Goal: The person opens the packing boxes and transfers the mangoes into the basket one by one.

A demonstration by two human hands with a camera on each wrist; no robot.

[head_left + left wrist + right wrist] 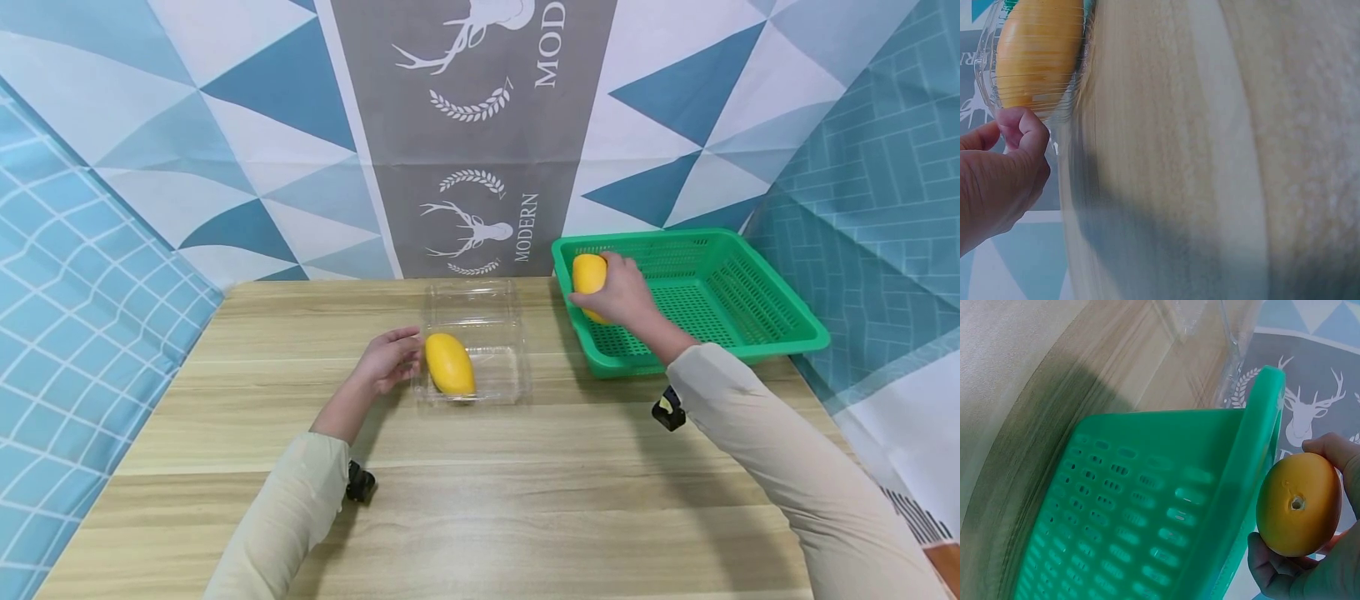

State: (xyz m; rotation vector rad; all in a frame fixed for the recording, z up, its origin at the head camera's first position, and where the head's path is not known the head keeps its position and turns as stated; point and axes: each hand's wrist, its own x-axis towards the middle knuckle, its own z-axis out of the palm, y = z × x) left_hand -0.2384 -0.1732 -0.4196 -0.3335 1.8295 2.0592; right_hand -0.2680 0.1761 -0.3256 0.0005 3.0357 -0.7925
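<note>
My right hand (622, 290) grips a yellow mango (589, 279) over the left end of a green perforated basket (780, 346). In the right wrist view, that mango (1297, 503) shows its stem end between thumb and fingers, beside the basket's rim (1263, 406). A clear plastic box (501, 375) stands left of the basket with its lid (471, 300) folded back. Inside its left half lies another mango (450, 365). My left hand (390, 360) is at the box's left side, fingers loosely bent; the left wrist view shows fingertips against the clear wall below the mango (1038, 53).
A wood-grain table (480, 492) carries the box and basket. Behind it hangs a patterned cloth (480, 142) with deer prints, and blue patterned cloth (67, 333) borders the left side. Black wrist cameras (360, 482) hang under both sleeves.
</note>
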